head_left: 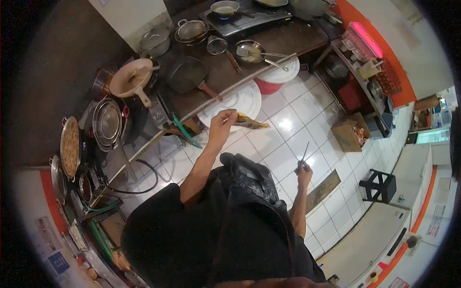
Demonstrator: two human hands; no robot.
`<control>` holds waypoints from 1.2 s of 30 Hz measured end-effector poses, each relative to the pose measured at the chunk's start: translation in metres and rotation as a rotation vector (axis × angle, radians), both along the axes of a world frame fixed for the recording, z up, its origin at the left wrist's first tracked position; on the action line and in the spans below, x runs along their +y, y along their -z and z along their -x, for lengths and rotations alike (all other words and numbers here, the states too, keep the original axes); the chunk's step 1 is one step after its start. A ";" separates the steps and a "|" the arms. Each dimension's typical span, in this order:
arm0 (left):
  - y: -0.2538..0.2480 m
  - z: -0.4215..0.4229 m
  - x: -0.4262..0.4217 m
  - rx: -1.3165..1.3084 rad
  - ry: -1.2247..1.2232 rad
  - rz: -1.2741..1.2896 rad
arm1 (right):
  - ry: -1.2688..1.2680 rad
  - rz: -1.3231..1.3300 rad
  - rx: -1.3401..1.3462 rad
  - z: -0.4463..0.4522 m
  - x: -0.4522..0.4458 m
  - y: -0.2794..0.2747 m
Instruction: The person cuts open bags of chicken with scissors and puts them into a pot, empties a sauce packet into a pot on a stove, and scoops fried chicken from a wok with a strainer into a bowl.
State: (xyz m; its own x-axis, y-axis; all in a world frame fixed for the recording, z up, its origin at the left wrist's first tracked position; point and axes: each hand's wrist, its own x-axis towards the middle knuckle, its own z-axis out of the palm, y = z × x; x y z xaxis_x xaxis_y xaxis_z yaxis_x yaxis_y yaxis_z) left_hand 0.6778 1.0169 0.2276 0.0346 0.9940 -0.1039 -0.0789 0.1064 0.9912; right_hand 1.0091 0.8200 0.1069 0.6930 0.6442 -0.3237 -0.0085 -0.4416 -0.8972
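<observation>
My left hand (222,126) is closed, pinching a flat yellow-and-dark packet (252,122) by one end. The packet hangs out to the right above the tiled floor, near a large white round lid (246,100). Lower and to the right, my right hand (304,175) is wrapped round a thin-bladed tool with a dark handle (306,150), its narrow blade pointing upward and away from me. Whether it is a knife or closed scissors cannot be made out. The two hands are well apart.
A dark counter with a frying pan (187,75), strainers (217,46) and a small pan (249,51) runs across the front. A gas stove (245,19) stands behind. On the right are a cardboard box (346,137) and a black stool (384,186). A hose (185,130) hangs from the counter.
</observation>
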 end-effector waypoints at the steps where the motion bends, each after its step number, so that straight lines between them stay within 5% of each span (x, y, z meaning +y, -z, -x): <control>1: -0.004 -0.013 0.018 -0.030 -0.023 0.002 | -0.020 -0.015 0.024 -0.018 0.015 0.001; 12: -0.014 -0.138 0.194 -0.040 -0.371 -0.029 | -0.296 0.006 0.057 -0.220 0.324 0.034; 16: -0.029 -0.166 0.238 -0.100 -0.510 0.004 | -0.631 0.077 -0.397 -0.240 0.476 0.045; 25: -0.035 -0.207 0.330 -0.074 -0.727 -0.021 | -0.957 0.131 -0.674 -0.198 0.719 0.057; 28: -0.045 -0.218 0.362 -0.102 -0.768 -0.009 | -1.272 0.107 -0.958 -0.209 0.793 0.115; 30: -0.054 -0.225 0.384 -0.090 -0.815 -0.021 | -1.318 0.244 -0.777 -0.189 0.813 0.093; 32: -0.068 -0.236 0.405 -0.054 -0.825 -0.067 | -1.394 -0.212 0.033 -0.182 0.831 0.088; 34: -0.086 -0.245 0.430 -0.052 -0.855 -0.075 | -1.389 -0.098 0.192 -0.141 0.808 -0.039; 36: -0.093 -0.258 0.447 -0.053 -0.896 -0.064 | -1.414 -0.178 0.401 -0.122 0.808 -0.083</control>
